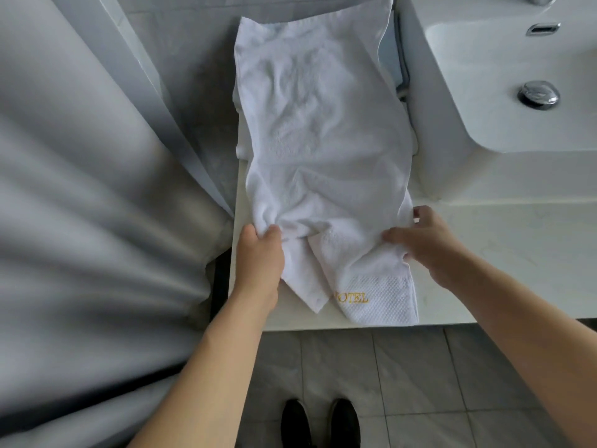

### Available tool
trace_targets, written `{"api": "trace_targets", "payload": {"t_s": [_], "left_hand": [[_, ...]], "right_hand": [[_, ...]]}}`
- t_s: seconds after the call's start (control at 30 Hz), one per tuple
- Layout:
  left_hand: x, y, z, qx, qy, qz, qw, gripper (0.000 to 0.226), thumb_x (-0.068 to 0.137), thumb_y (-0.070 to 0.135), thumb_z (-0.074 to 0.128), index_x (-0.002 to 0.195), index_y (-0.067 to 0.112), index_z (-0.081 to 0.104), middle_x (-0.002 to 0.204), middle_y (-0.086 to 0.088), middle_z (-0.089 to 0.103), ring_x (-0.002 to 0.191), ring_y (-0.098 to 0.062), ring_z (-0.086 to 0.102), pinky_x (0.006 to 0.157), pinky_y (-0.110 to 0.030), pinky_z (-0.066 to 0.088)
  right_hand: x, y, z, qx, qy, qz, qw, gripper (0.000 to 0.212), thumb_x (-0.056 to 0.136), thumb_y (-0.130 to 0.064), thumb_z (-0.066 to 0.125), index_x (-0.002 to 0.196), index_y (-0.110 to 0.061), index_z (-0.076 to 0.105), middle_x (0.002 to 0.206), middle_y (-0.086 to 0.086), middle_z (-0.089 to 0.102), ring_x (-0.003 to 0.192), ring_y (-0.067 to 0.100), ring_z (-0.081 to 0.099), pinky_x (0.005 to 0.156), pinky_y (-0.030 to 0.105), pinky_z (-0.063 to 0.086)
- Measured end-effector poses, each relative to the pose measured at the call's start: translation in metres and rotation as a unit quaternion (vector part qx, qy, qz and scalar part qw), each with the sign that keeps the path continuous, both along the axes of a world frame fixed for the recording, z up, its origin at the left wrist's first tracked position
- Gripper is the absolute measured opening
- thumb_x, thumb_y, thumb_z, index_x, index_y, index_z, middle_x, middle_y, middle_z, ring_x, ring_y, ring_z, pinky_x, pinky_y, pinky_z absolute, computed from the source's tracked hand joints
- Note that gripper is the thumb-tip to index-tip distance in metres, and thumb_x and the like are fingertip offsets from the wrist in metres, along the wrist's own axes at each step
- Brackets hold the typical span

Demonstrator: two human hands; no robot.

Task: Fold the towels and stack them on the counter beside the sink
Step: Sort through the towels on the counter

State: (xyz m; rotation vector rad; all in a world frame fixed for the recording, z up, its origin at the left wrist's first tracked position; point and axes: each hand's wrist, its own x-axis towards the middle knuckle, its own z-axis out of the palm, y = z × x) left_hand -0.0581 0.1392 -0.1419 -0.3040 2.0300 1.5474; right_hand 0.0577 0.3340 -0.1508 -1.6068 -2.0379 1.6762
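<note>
A white towel (319,130) with yellow lettering on its waffle-weave hem lies lengthwise on the white counter (504,253), left of the sink (504,69). Its near end is bunched and partly doubled over, with the hem near the counter's front edge. My left hand (260,257) pinches the towel's left near edge. At the right near edge, my right hand (426,240) grips the cloth between thumb and fingers. More white cloth shows under the towel along its left side.
A grey curtain (84,195) hangs close on the left of the counter. The sink has a chrome drain (538,94) and an overflow slot. Grey floor tiles (420,383) and two black shoes lie below the counter's front edge.
</note>
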Motion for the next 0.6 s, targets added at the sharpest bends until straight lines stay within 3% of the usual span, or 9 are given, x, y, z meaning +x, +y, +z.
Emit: {"api": "trace_targets", "payload": {"t_s": [0.07,0.1,0.2,0.27,0.3,0.37,0.43,0.5,0.6], "left_hand": [[-0.003,0.000,0.007,0.090,-0.059,0.060,0.992,0.022,0.098,0.024,0.052,0.119,0.023,0.056,0.108,-0.004,0.068,0.096,-0.025,0.069,0.083,-0.041,0.058],[-0.006,-0.002,0.008,0.088,-0.063,0.063,0.992,0.025,0.099,0.025,0.052,0.123,0.024,0.055,0.110,-0.004,0.068,0.098,-0.025,0.069,0.085,-0.043,0.058],[-0.015,-0.012,0.002,0.023,-0.045,0.038,0.998,0.026,0.098,0.028,0.051,0.123,0.023,0.056,0.111,-0.005,0.066,0.100,-0.027,0.066,0.091,-0.046,0.054],[-0.021,-0.024,-0.002,-0.042,-0.011,-0.014,0.999,0.015,0.096,0.023,0.053,0.106,0.017,0.061,0.101,-0.010,0.066,0.093,-0.030,0.065,0.082,-0.036,0.052],[-0.024,-0.034,-0.003,-0.120,0.027,-0.078,0.989,0.015,0.094,0.021,0.053,0.102,0.013,0.063,0.101,-0.013,0.067,0.093,-0.031,0.065,0.076,-0.033,0.048],[-0.025,-0.048,-0.005,-0.310,0.071,-0.221,0.922,0.030,0.090,0.022,0.052,0.113,0.005,0.061,0.114,-0.019,0.065,0.104,-0.036,0.063,0.074,-0.031,0.041],[-0.020,-0.052,-0.001,-0.399,0.069,-0.303,0.863,0.040,0.089,0.027,0.052,0.123,0.005,0.052,0.121,-0.015,0.062,0.110,-0.036,0.060,0.076,-0.031,0.039],[-0.018,-0.041,0.004,-0.389,0.082,-0.291,0.870,0.041,0.092,0.038,0.052,0.119,0.009,0.039,0.116,-0.008,0.057,0.112,-0.035,0.057,0.079,-0.034,0.040],[-0.029,-0.017,0.004,-0.312,0.141,-0.188,0.920,0.043,0.096,0.042,0.048,0.122,0.010,0.038,0.118,-0.006,0.056,0.100,-0.032,0.058,0.077,-0.037,0.043]], "right_hand": [[0.002,0.007,0.000,-0.022,0.010,-0.050,0.998,0.018,0.082,0.001,0.057,0.099,-0.006,0.059,0.088,0.014,0.058,0.076,0.027,0.056,0.068,0.039,0.049],[0.002,0.010,-0.001,-0.036,0.015,-0.087,0.995,0.016,0.083,0.004,0.051,0.091,-0.006,0.060,0.084,0.014,0.056,0.071,0.026,0.054,0.065,0.036,0.047],[0.009,0.014,-0.008,-0.007,-0.028,-0.128,0.991,0.026,0.080,0.004,0.038,0.085,-0.008,0.060,0.075,0.011,0.050,0.060,0.021,0.045,0.055,0.026,0.037],[0.018,0.018,-0.016,0.024,-0.069,-0.132,0.989,0.026,0.081,0.000,0.038,0.095,-0.005,0.060,0.078,0.013,0.051,0.065,0.022,0.047,0.054,0.024,0.033],[0.021,0.018,-0.018,0.036,-0.086,-0.122,0.988,0.024,0.082,-0.002,0.040,0.096,-0.003,0.059,0.081,0.014,0.052,0.068,0.024,0.048,0.054,0.024,0.032],[0.027,0.018,-0.017,0.074,-0.126,-0.068,0.987,0.018,0.085,-0.005,0.041,0.092,0.000,0.057,0.082,0.017,0.052,0.071,0.028,0.049,0.054,0.028,0.032],[0.028,0.018,-0.013,0.138,-0.166,-0.005,0.976,0.021,0.087,-0.004,0.041,0.099,0.003,0.056,0.093,0.025,0.057,0.085,0.037,0.054,0.063,0.033,0.038],[0.027,0.014,-0.007,0.212,-0.175,0.038,0.961,0.028,0.086,-0.001,0.041,0.112,0.004,0.049,0.113,0.032,0.055,0.104,0.045,0.053,0.079,0.039,0.039],[0.017,0.008,-0.008,0.306,-0.155,0.075,0.936,0.058,0.079,-0.001,0.045,0.136,-0.004,0.035,0.133,0.028,0.042,0.122,0.045,0.041,0.100,0.044,0.033]]}}
